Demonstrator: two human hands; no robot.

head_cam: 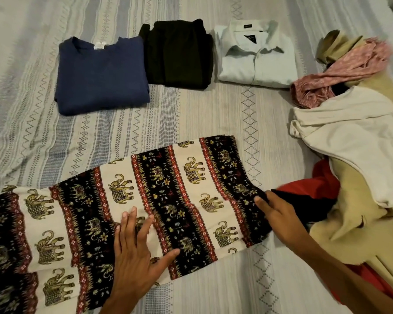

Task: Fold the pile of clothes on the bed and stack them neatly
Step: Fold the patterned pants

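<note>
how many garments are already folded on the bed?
3, in a row at the far side: blue sweater left, black garment middle, white shirt right. Each may hide more beneath.

a home bedroom: a patterned bedspread (213, 114) covers a bed strewn with folded and loose clothes (349, 123).

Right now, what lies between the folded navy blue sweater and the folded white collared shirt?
In the head view, a folded black garment sits between the navy blue sweater and the white collared shirt, all in one row on the bed.
</note>
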